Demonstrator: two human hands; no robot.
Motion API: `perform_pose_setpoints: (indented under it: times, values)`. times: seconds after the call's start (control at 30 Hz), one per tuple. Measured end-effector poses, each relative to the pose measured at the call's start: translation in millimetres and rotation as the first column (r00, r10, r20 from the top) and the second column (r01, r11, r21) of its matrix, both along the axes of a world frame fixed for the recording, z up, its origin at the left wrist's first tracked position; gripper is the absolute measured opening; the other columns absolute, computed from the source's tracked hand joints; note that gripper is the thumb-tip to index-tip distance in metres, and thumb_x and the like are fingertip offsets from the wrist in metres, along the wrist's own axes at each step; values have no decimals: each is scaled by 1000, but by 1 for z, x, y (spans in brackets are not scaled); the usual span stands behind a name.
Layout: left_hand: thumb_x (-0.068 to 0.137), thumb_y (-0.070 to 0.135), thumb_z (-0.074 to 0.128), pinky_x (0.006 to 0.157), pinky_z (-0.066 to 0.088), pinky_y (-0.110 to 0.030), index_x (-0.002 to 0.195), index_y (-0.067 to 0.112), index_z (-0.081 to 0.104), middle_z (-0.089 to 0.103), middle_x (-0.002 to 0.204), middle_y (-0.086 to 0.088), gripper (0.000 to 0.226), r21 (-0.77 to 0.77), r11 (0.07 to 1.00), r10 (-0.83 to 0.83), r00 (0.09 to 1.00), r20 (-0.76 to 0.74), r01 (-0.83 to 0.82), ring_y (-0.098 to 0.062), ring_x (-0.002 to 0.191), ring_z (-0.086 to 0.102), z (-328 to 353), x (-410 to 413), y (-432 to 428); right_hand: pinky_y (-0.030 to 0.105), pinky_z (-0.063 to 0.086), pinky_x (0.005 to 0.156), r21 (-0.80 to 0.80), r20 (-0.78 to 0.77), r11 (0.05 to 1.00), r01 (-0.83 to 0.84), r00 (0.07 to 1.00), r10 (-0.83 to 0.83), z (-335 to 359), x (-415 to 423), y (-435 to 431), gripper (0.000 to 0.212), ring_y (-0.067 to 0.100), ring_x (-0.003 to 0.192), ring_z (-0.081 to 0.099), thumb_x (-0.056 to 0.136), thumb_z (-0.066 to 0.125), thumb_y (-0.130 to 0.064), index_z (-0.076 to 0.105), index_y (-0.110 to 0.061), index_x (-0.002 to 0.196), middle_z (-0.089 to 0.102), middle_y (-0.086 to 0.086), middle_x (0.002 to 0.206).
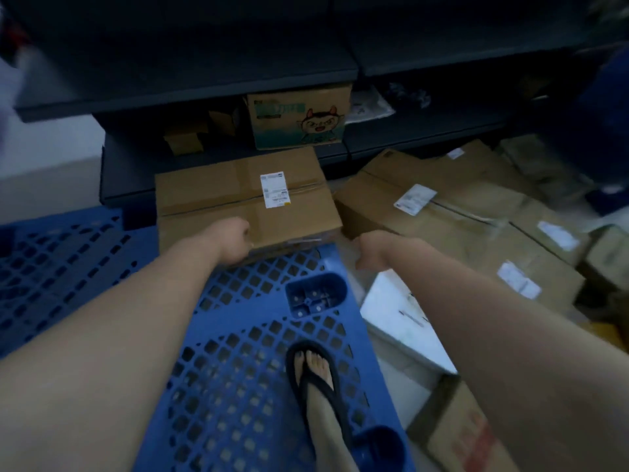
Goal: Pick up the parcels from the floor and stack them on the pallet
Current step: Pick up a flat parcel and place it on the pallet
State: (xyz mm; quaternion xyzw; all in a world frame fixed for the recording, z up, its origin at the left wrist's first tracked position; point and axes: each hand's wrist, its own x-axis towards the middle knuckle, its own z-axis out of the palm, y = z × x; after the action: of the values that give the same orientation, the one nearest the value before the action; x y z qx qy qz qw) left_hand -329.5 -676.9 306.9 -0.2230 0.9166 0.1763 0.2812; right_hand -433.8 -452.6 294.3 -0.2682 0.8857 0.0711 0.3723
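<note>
A brown cardboard parcel (218, 195) with a white label sits at the far edge of the blue plastic pallet (238, 335). My left hand (235, 240) is at the parcel's near lower edge with its fingers curled against the cardboard. My right hand (371, 250) is just off the parcel's near right corner, over the pallet's right edge, with its fingers hanging loosely curled and nothing in them. Several more brown parcels (459, 212) with white labels lie on the floor to the right.
My foot in a black flip-flop (316, 379) stands on the pallet. A white flat parcel (401, 311) and a brown box (459, 437) lie right of the pallet. Dark shelving (190, 80) stands behind, holding a cartoon-printed box (296, 120).
</note>
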Motion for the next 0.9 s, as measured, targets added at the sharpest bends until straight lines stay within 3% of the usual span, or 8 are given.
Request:
perform_pose_setpoints:
  times: [0.13,0.27,0.37,0.47,0.53,0.6,0.73,0.9]
  values:
    - [92,21,55,93,44,-33,131,7,52,54,130,-14,41,-57,992,-115,993,0,115,-29,117,53,99,47,78,35,46,97,14,-8,998,64,998,-64,89,67,94,51,31,120,53,90,59,-33,52,-7,133,55,12,134]
    - [92,23,56,95,44,-36,130,4,52,52,131,-16,42,-61,977,-206,978,-37,204,-31,119,51,172,72,158,30,43,86,5,-35,976,217,976,-217,163,120,194,52,31,119,54,90,60,-35,54,0,128,57,16,131]
    - [93,29,57,99,44,-38,131,7,51,52,133,-13,44,-31,958,-286,958,-34,285,-28,120,51,203,88,215,34,40,102,13,-65,937,350,935,-348,208,151,268,56,30,129,47,91,58,-35,47,-5,138,50,14,140]
    - [92,25,58,88,45,-37,114,7,55,55,119,-11,29,-30,920,-391,920,3,391,-24,101,52,222,100,271,39,39,105,30,-53,880,474,880,-473,241,177,343,54,29,131,43,93,55,-34,44,-10,140,45,10,144]
    - [91,24,59,80,42,-33,109,13,52,53,115,-10,23,-31,904,-425,905,13,426,-22,94,49,233,101,311,41,41,103,38,-52,852,522,853,-520,254,187,391,52,29,129,46,92,56,-33,47,-12,138,47,9,141]
    - [91,26,61,82,43,-32,121,11,52,54,124,-9,35,-38,904,-425,905,13,425,-23,101,52,244,100,353,40,39,104,42,-65,837,546,837,-543,264,193,435,53,28,129,45,92,55,-33,46,-12,139,48,9,141]
    - [89,29,62,83,44,-33,118,12,57,55,127,-11,34,-5,931,-365,930,-48,365,-22,100,52,251,86,438,37,37,106,18,-24,817,576,817,-576,272,193,517,54,29,132,43,93,55,-29,42,-9,142,44,12,145]
    - [88,29,63,90,46,-35,121,7,59,59,124,-12,39,77,950,-297,952,-69,302,-24,102,55,221,76,542,36,38,105,67,18,799,597,800,-599,235,198,609,52,30,130,44,93,54,-33,47,-9,138,47,12,141]
